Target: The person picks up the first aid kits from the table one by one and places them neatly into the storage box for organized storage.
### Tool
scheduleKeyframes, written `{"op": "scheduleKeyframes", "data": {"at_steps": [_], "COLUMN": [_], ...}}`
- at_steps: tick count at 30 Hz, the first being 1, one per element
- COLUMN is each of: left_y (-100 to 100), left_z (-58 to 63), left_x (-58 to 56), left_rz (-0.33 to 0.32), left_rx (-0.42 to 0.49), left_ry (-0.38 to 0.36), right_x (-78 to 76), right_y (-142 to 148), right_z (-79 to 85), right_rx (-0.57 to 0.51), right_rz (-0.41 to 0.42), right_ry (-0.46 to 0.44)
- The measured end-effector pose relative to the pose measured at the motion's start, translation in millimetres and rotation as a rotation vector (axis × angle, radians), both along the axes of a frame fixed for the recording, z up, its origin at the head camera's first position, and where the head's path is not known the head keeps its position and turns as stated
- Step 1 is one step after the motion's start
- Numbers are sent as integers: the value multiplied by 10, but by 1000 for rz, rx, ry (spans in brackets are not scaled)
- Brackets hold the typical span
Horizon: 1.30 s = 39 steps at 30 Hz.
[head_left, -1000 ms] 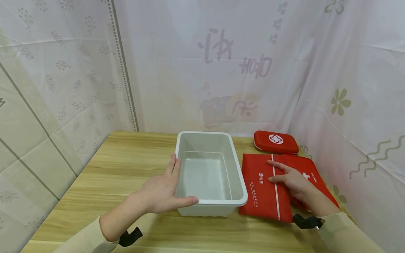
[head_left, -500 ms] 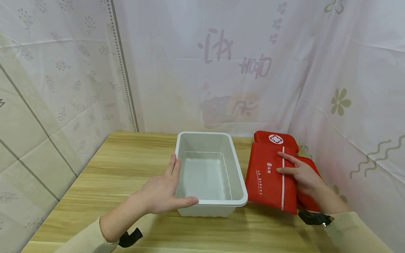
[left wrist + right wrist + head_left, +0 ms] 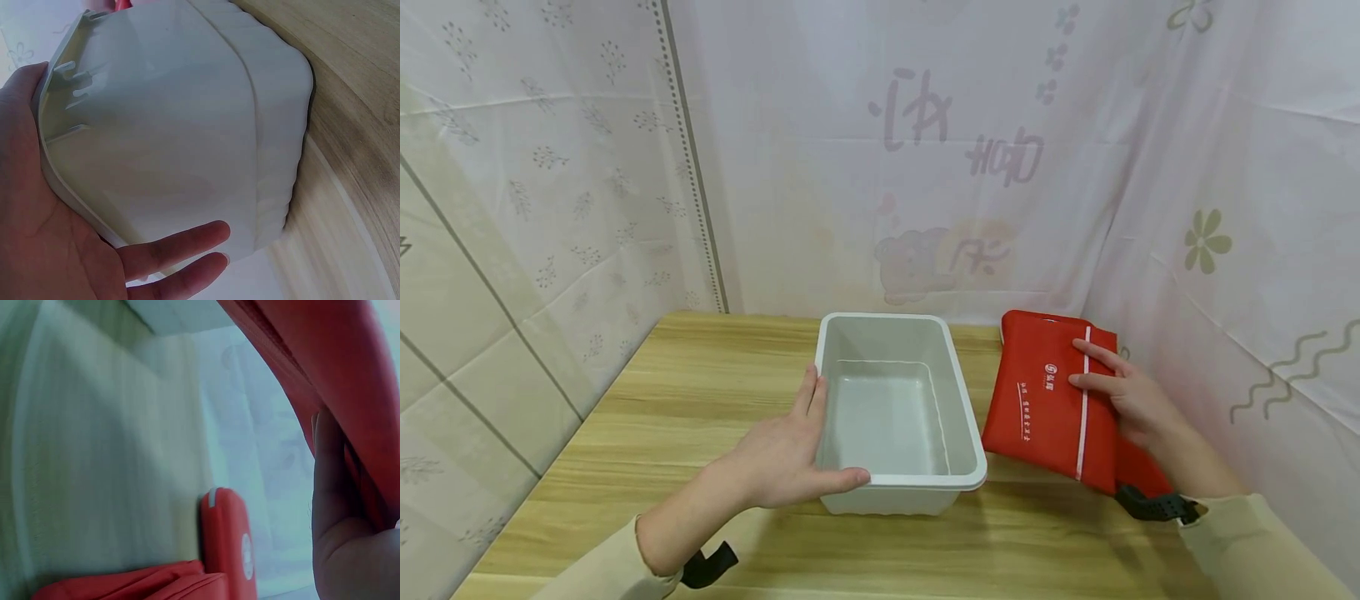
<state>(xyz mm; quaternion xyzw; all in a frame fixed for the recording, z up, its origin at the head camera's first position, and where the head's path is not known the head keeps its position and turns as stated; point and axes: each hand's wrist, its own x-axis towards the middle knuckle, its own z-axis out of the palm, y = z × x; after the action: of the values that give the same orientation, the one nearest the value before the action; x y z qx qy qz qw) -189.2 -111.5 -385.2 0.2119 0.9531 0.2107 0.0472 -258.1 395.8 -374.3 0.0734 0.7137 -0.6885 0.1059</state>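
My left hand (image 3: 778, 450) rests on the left front corner of a grey-white plastic bin (image 3: 891, 482), fingers fairly straight along its side and thumb along the front rim. From the left wrist view, fingers (image 3: 181, 244) lie against the bin's outer wall (image 3: 162, 125). Right of the bin, my right hand (image 3: 1131, 396) grips a red fabric pouch (image 3: 1026, 400) with white lettering and a white stripe. Its fingers are on top and the thumb (image 3: 328, 469) is underneath. The right wrist view shows this pouch (image 3: 325, 356) held above the table.
Beneath the held pouch, a second red pouch (image 3: 150, 584) and a red hard case (image 3: 219, 537) with a white emblem lie on the table. In the head view they are mostly covered. Wood-grain tabletop (image 3: 715, 367) surrounds the bin; patterned curtains (image 3: 820, 167) hang behind and at the sides.
The right hand has moved back and slightly right with the red pouch, which now covers most of the case and second pouch in the head view. Left hand and bin have stayed put.
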Motion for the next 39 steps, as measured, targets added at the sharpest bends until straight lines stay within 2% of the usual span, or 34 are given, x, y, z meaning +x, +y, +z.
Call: {"op": "scheduleKeyframes", "data": {"at_steps": [12,23,34,39], "left_y": [1,3,3,-7], "left_z": [-18,-14,-10,-17], "left_x": [1,-6,-1,-2], "left_rz": [1,-6,-1,-2], "left_rx": [2,-12,-11,-9], "left_ry": [-3,1,-4,-2], "right_x": [-66,-122,-223,-235], "right_y": [-101,-357,-759,-985], "right_z": [381,730,812,846], "right_rx": [-65,-115,-128,-90], "right_rz": [-36,-70,-11,19], "right_ry": [73,116,136,126]}}
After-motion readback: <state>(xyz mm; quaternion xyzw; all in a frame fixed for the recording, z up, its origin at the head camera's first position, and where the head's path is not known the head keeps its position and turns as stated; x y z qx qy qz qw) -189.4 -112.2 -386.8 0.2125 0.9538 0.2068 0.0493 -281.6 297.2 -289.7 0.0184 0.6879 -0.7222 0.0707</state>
